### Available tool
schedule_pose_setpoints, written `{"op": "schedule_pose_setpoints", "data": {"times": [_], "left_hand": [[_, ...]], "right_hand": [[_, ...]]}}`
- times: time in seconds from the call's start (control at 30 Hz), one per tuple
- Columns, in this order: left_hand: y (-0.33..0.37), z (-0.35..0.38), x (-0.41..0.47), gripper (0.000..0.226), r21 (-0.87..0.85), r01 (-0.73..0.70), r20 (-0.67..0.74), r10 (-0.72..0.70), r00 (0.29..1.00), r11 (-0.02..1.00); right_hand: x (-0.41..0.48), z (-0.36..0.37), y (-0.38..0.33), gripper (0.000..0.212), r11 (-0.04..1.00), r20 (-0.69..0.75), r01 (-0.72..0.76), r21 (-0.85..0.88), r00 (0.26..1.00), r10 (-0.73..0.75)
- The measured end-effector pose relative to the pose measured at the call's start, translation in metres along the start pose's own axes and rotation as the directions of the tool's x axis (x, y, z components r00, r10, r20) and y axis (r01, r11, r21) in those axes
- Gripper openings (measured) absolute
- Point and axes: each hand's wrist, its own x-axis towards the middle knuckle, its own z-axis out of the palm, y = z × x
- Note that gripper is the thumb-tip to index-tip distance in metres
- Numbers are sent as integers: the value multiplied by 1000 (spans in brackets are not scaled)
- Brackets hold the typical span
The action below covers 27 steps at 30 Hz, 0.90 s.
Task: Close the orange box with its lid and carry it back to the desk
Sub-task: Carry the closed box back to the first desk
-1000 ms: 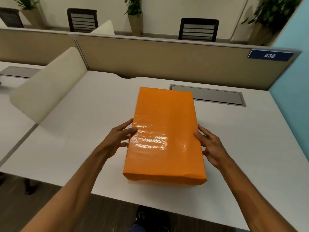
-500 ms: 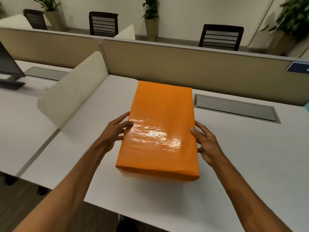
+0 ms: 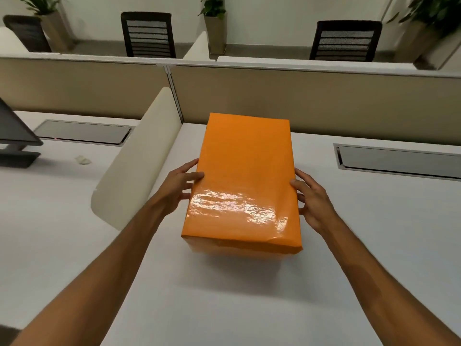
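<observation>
Your left hand [image 3: 180,184] and right hand [image 3: 313,201] clasp opposite sides of the orange box [image 3: 243,186], lid already on, over the white desk [image 3: 249,295], so only setting down seems left.

The orange box [image 3: 243,181] is one plain glossy orange with a pale glare band near its front. The counter [image 3: 224,295] is white, with grey inset panels [image 3: 399,159]. The partition [image 3: 299,98] is tan, the curved divider [image 3: 139,158] cream. The chairs [image 3: 148,33] are black with slatted backs, and the plants [image 3: 212,6] are green in beige pots.
</observation>
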Motion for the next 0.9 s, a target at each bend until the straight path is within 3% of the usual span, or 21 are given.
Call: {"op": "schedule_pose_setpoints", "data": {"times": [0.47,0.9], "left_hand": [[31,-94,113,55,11,58,-42,-58,997,998],[34,-120,159,53,54,87,-89,-82,993,995]], "right_hand": [[106,114,-26,44,1000,-69,-16,-23,997,15],[151,149,-18,44,998,-55,-41,-55,998,38]]}}
